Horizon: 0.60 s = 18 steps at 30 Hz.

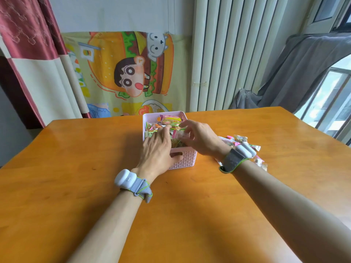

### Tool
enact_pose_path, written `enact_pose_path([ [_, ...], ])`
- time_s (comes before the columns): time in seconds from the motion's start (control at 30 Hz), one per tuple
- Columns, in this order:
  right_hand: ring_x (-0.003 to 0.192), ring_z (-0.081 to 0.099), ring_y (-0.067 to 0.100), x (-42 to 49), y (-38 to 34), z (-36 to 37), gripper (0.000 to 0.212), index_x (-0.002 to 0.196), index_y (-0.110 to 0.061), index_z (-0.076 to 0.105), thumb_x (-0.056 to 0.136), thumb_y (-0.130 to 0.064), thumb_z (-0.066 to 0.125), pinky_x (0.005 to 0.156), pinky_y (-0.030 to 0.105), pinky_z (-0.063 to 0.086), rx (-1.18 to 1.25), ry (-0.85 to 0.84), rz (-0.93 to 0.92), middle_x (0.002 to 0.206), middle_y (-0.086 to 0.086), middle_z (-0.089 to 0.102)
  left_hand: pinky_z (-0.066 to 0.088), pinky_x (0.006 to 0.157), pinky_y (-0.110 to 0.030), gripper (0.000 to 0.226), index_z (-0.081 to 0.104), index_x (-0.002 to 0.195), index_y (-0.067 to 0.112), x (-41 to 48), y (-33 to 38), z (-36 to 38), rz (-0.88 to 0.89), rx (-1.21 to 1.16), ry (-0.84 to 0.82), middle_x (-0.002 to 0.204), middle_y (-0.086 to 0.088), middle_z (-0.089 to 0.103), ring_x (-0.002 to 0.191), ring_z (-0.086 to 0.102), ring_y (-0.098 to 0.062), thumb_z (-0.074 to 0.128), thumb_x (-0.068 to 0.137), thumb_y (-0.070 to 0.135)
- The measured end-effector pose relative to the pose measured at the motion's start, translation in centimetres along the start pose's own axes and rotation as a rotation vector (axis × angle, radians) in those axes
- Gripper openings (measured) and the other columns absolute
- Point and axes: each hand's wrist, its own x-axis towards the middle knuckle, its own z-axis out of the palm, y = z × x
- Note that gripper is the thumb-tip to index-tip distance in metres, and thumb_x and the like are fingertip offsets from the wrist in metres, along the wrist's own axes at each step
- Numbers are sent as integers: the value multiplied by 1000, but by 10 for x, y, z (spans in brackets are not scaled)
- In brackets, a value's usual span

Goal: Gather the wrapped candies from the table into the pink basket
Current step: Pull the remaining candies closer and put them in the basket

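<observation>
Your pink lattice-walled plastic basket [185, 160] sits mid-frame on the glossy orange wooden table [76, 168], packed with crinkly wrapped candies [170, 119]. Your left hand [157, 149] lies palm-down over the near rim, fingers spread loose, gripping nothing. Your right hand [201, 138] pinches a clear-wrapped candy [180, 135] over the basket. Loose candies [245, 141] lie right of the basket, behind your right wrist

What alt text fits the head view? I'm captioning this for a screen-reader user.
Both bare hands reach into a pink basket of wrapped candies on an orange wooden table: the left hand rests on its near edge, the right hand pinches a clear-wrapped candy over it. More loose candies lie behind the right wrist.
</observation>
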Motion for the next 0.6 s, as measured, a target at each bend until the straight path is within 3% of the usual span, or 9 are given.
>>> enact_pose_path([
  [0.1, 68, 57, 19, -6, -9, 3, 19, 88, -12, 72, 91, -30, 70, 63, 30, 45, -16, -48, -82, 78, -1, 67, 48, 85, -40, 93, 37, 138, 18, -1, 0, 1, 1, -14, 29, 126, -1, 52, 116, 59, -28, 75, 68, 67],
  [0.17, 69, 53, 25, -9, -13, 4, 30, 78, -6, 72, 94, -30, 65, 64, 35, 44, -53, -113, -117, 73, 7, 66, 47, 78, -40, 77, 43, 125, 21, -2, 0, 0, 11, -43, 66, 118, 2, 50, 105, 62, -27, 73, 70, 66],
  [0.27, 73, 62, 21, -14, -11, -3, 21, 88, -9, 76, 94, -24, 64, 68, 35, 52, 23, -72, -102, 87, 6, 68, 46, 71, -35, 56, 50, 109, 29, -1, 1, -2, 26, -111, 96, 111, 9, 50, 91, 62, -19, 75, 71, 62],
  [0.4, 75, 66, 15, -26, 11, -16, 12, 98, -17, 76, 91, -17, 66, 68, 29, 54, 51, 80, -6, 95, 2, 64, 49, 81, -34, 29, 70, 93, 31, -2, -2, -3, 105, -211, 65, 118, 18, 62, 108, 58, -12, 83, 71, 45],
  [0.5, 73, 61, 9, -42, 37, -24, 22, 99, -18, 76, 86, -3, 66, 70, 27, 53, 21, 106, 108, 91, -5, 63, 48, 81, -34, 23, 72, 92, 31, -3, -2, -4, 123, -193, 34, 107, 18, 70, 103, 61, -13, 83, 73, 40],
  [0.6, 92, 63, 20, -61, 60, -25, 34, 108, -17, 73, 80, 1, 66, 84, 35, 53, -28, 52, 243, 102, 1, 66, 49, 78, -36, 19, 72, 92, 31, -5, 0, -4, 115, -161, 31, 99, 16, 72, 97, 64, -14, 81, 77, 38],
])
